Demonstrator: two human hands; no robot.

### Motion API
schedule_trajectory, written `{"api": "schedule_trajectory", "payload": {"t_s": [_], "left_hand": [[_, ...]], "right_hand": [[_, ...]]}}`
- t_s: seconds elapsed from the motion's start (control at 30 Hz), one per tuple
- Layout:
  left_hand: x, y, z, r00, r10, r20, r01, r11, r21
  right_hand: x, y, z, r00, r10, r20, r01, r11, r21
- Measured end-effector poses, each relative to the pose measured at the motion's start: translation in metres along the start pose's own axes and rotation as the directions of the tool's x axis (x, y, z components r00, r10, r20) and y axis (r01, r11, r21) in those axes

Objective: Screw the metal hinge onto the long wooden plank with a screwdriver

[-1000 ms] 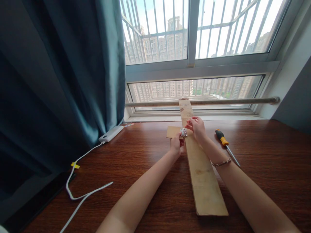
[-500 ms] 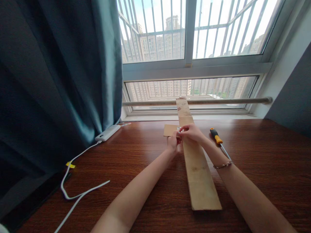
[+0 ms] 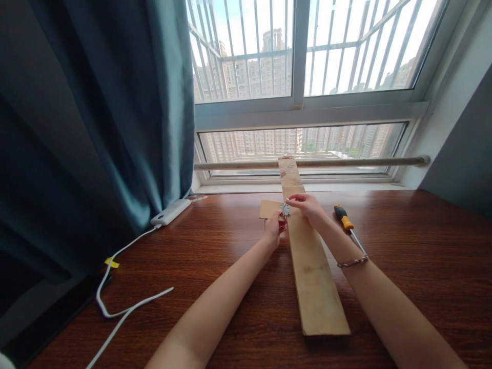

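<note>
A small silver hinge (image 3: 285,209) lies across the joint between a long pale wooden board (image 3: 317,277) and a short light-brown piece of board (image 3: 269,208) at its left. My left hand (image 3: 273,226) is closed at the lower left edge of the hinge, thumb on the metal and the other fingers curled below. Over the top of the hinge, my right hand (image 3: 305,205) makes a pinch; a tiny silvery bit, which looks like a screw (image 3: 287,200), shows at its fingertips. Its wrist rests above the long board.
A screwdriver (image 3: 344,217) with a black and orange handle lies right of the board, its shaft tip by my right wrist. A white power strip (image 3: 171,212) and its cable (image 3: 132,306) lie at left beside the dark curtain (image 3: 161,102). The board's far end reaches the window rail (image 3: 238,165).
My right fingertips have lifted slightly up and away from the left ones, and more of the hinge shows between the hands. The left hand has shifted a little downward.
</note>
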State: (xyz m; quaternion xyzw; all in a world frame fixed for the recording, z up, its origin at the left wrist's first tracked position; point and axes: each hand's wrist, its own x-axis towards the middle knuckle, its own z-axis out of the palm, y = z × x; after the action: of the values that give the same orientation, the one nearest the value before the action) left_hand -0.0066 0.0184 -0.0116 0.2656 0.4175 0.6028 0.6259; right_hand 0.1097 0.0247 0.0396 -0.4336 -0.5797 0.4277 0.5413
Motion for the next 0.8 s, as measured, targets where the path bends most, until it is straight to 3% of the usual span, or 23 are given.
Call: {"api": "schedule_trajectory", "payload": {"t_s": [0.17,0.3,0.37,0.47,0.57,0.67,0.8], "left_hand": [[0.001,-0.003,0.0,1.0,0.002,0.004,-0.002,1.0,-0.018],[0.007,0.007,-0.003,0.992,0.083,-0.094,-0.076,0.994,0.072],[0.012,0.018,-0.013,0.981,0.127,-0.147,-0.107,0.985,0.135],[0.016,0.041,-0.043,0.98,0.088,-0.18,-0.045,0.971,0.233],[0.015,0.067,-0.089,0.972,0.057,-0.227,0.008,0.962,0.274],[0.011,0.091,-0.136,0.959,-0.012,-0.284,0.1,0.949,0.298],[0.006,0.117,-0.185,0.924,-0.179,-0.337,0.286,0.909,0.302]], "right_hand": [[0.001,-0.002,0.003,0.994,-0.004,-0.106,0.005,1.0,0.009],[0.004,0.002,0.005,0.981,0.02,-0.191,-0.02,1.0,0.002],[0.005,0.004,0.005,0.975,0.048,-0.219,-0.046,0.999,0.014],[0.005,0.002,0.003,0.97,0.105,-0.219,-0.097,0.994,0.049],[0.002,-0.004,0.009,0.972,0.186,-0.145,-0.174,0.981,0.09],[-0.008,-0.011,0.033,0.96,0.279,0.034,-0.281,0.952,0.121],[-0.028,-0.012,0.089,0.863,0.401,0.307,-0.441,0.894,0.073]]}}
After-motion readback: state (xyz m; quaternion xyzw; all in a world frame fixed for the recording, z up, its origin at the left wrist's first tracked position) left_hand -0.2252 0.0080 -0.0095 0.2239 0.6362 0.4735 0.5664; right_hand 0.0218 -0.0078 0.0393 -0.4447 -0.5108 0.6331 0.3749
